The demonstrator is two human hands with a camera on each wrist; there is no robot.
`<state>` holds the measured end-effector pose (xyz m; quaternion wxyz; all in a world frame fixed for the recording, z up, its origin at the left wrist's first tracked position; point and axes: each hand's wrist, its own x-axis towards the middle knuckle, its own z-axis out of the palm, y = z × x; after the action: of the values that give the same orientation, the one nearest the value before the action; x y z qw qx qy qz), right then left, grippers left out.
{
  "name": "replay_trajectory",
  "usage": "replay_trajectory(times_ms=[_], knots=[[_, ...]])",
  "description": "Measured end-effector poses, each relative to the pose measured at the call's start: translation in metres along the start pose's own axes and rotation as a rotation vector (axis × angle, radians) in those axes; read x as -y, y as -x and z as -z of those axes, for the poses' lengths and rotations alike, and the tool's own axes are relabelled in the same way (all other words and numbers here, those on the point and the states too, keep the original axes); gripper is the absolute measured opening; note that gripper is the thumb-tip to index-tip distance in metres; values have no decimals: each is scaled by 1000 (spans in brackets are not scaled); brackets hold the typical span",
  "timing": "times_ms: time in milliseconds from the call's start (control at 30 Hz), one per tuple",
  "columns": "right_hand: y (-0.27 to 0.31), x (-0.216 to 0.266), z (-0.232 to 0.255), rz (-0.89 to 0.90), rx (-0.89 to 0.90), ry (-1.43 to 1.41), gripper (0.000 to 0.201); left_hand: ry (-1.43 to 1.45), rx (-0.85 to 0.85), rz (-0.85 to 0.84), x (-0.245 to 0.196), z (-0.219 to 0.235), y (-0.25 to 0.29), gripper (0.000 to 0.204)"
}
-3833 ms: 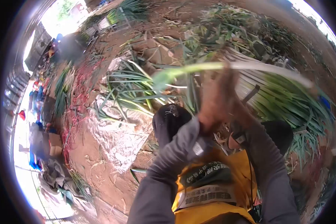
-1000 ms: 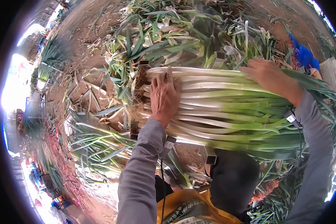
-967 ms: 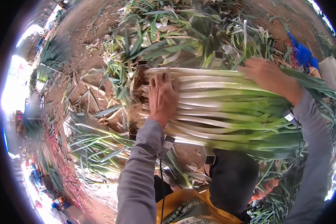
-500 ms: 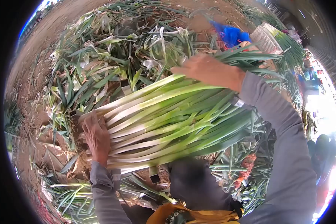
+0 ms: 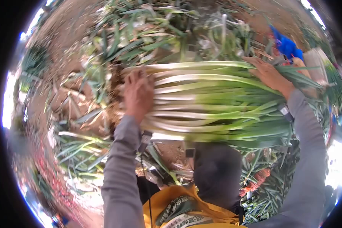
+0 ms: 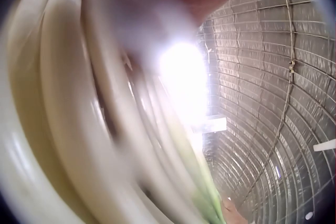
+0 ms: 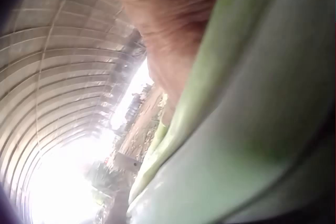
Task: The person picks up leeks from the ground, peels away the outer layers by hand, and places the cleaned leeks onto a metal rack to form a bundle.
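Note:
In the head view, a wide layer of long green onions lies side by side, roots to the left and green leaves to the right. My left hand rests across the white stalks near the root end, its fingers bent over the far side. My right hand lies on the green part at the far edge, fingers stretched to the left. Pale stalks fill the left wrist view, with part of a hand blurred above them. Close up in the right wrist view, my right hand overlaps a green stalk.
Beyond the layer spreads a heap of stripped leaves. Loose green onions lie at the near left. A blue plastic bundle sits at the far right. Below the layer are a square metal tube end and my dark-clothed knee.
Earlier, both hands were at one raised green onion; now both are on the layer. Since half a second ago, the head view has swung and the layer appears level again.

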<state>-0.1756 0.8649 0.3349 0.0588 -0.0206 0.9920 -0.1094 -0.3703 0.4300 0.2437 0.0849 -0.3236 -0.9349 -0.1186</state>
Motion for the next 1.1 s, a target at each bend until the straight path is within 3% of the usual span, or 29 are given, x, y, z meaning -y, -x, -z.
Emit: replay_trajectory(times_ms=[33, 67, 100, 133, 167, 200, 300, 333, 400, 433, 467, 500, 567, 600, 633, 667, 733, 800, 867, 900, 933, 967, 1033, 1100], knots=[[0, 6, 7, -22, 47, 18, 52, -74, 59, -62, 7, -3, 0, 40], [3, 2, 10, -7, 43, 84, 52, 120, 9, 27, 13, -19, 2, 33], [2, -3, 10, 28, 40, 139, 52, 3, -277, -152, 32, -58, 5, 25], [-1, -1, 17, 131, 124, 330, 52, 208, -300, -116, 17, -26, 14, 22], [-2, 2, 21, -99, 169, 120, 53, 6, -11, -81, 20, -22, 9, 18], [3, 6, 22, 50, -16, 177, 50, 110, 0, -33, 19, -20, 7, 21], [13, 27, 36, 108, -205, 251, 53, 580, -229, 140, 9, 23, 23, 35], [17, 42, 35, 122, -205, 242, 53, 659, -216, 116, 16, 42, 36, 35], [34, 85, 35, -14, -328, 194, 44, 913, -168, 35, 33, 77, 61, 37], [45, 113, 36, -12, -318, 196, 44, 897, -28, -43, 51, 97, 78, 39], [54, 149, 35, 101, -270, 81, 41, 945, 38, -22, 73, 97, 93, 39], [60, 184, 34, 214, -220, -37, 37, 858, -60, -48, 99, 98, 112, 40], [69, 249, 24, 346, -175, -117, 32, 962, -26, 357, 145, 112, 159, 34], [69, 279, 22, 347, -170, -119, 32, 885, -41, 493, 179, 102, 180, 29], [69, 306, 23, 465, -142, -63, 32, 864, -82, 536, 223, 71, 210, 30], [66, 328, 21, 584, -113, -4, 32, 1241, -217, 772, 253, 44, 241, 31], [58, 359, 12, 676, -97, -150, 40, 1084, -134, 1134, 300, -1, 302, 31], [49, 385, -2, 763, -95, -306, 49, 1232, -224, 1148, 342, -83, 369, 30], [36, 408, -19, 800, -49, -314, 45, 1069, -142, 1284, 373, -147, 411, 21], [31, 413, -24, 811, -66, -323, 45, 977, -205, 1429, 359, -144, 399, 27], [31, 415, -24, 777, -23, -271, 47, 1080, -342, 1447, 335, -130, 382, 34], [30, 417, -25, 738, 21, -213, 49, 1008, -419, 1469, 330, -143, 375, 36], [25, 420, -31, 689, -1, -134, 47, 878, -408, 1444, 369, -220, 394, 33], [26, 419, -37, 655, 79, -87, 47, 1088, -511, 1314, 344, -196, 368, 27]])
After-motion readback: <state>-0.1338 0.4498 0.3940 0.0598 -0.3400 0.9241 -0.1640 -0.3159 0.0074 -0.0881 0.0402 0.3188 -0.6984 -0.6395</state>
